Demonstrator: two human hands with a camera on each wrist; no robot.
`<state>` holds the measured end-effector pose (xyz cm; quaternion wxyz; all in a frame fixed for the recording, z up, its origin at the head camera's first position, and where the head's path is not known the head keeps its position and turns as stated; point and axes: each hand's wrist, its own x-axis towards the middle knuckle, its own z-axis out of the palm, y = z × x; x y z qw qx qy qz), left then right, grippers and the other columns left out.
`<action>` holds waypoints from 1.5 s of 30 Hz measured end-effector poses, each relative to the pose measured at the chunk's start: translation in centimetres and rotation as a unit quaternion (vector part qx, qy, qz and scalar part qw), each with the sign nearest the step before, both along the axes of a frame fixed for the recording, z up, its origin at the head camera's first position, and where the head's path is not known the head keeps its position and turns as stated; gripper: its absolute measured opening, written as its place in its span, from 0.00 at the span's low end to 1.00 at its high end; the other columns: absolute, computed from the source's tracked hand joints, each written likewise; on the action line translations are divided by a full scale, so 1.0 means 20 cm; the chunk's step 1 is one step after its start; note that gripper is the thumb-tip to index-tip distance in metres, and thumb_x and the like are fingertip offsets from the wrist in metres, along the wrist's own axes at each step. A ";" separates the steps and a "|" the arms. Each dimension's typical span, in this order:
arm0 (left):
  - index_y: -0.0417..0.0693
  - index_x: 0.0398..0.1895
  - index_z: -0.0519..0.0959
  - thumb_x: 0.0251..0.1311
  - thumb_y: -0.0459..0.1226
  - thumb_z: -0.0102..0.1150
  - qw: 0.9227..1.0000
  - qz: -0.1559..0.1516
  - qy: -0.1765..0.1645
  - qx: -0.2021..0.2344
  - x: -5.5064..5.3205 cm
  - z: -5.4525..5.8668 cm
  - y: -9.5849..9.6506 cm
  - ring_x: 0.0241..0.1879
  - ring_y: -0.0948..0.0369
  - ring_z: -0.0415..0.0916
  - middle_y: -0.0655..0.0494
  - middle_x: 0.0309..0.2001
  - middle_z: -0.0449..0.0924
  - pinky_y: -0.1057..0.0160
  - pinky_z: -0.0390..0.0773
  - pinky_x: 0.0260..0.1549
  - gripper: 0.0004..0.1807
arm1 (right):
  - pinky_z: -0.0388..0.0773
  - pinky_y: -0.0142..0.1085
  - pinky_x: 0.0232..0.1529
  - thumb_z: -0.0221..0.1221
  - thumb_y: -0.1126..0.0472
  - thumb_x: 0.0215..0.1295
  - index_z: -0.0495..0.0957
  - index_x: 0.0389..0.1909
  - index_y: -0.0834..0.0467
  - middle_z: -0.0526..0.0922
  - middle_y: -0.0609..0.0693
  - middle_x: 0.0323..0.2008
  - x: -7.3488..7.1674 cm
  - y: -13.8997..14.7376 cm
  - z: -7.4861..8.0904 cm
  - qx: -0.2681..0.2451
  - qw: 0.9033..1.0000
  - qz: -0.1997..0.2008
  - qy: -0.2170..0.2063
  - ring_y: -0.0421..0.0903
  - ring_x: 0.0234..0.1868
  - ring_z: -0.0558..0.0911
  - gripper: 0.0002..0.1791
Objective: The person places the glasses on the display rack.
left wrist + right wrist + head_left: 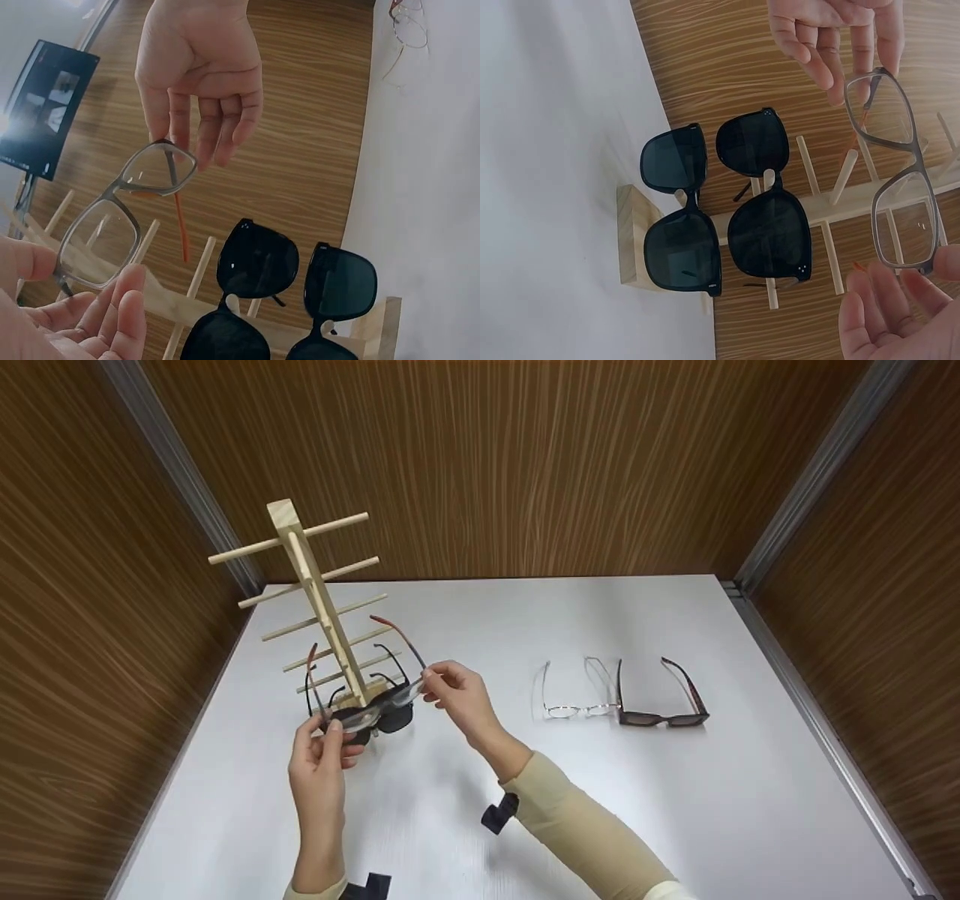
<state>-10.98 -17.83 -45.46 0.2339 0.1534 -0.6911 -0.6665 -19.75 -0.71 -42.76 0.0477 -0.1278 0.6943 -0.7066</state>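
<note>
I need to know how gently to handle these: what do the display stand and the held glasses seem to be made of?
Display stand: bare wood, pale and matte; faint grain lines show at its top end. Held glasses: gray frame, probably smooth, satin plastic, given the thick, even rims; coated metal remains possible. Lenses: clear and glossy, catching small reflections; glass or plastic can't be told.

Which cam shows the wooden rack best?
Head: it frames the wooden rack from its top end down, though held glasses and sunglasses partly cover its lower end. Left wrist crops the base at the bottom edge; right wrist shows the base, but the post runs off the right side.
</note>
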 end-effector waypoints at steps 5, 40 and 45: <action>0.43 0.56 0.71 0.67 0.40 0.49 1.000 0.009 -0.007 -0.004 -0.02 0.00 -0.04 0.27 0.55 0.80 0.42 0.33 0.78 0.66 0.77 0.24 0.17 | 0.77 0.38 0.34 0.53 0.63 0.67 0.76 0.41 0.68 0.81 0.61 0.34 -0.07 -0.04 -0.08 -0.001 1.000 0.002 -0.012 0.59 0.36 0.81 0.11; 0.45 0.58 0.71 0.68 0.46 0.48 0.998 0.030 -0.058 -0.002 -0.14 0.01 -0.20 0.26 0.59 0.80 0.43 0.36 0.76 0.66 0.79 0.24 0.21 | 0.78 0.41 0.33 0.57 0.57 0.65 0.77 0.39 0.64 0.80 0.55 0.28 -0.20 -0.23 -0.15 0.012 0.999 -0.015 -0.046 0.60 0.34 0.81 0.12; 0.44 0.58 0.70 0.68 0.46 0.48 0.998 0.019 -0.067 0.007 -0.15 0.00 -0.21 0.26 0.59 0.80 0.42 0.36 0.76 0.66 0.79 0.25 0.22 | 0.78 0.42 0.33 0.57 0.58 0.65 0.77 0.39 0.63 0.80 0.56 0.28 -0.21 -0.23 -0.15 0.011 0.999 -0.020 -0.049 0.61 0.33 0.81 0.11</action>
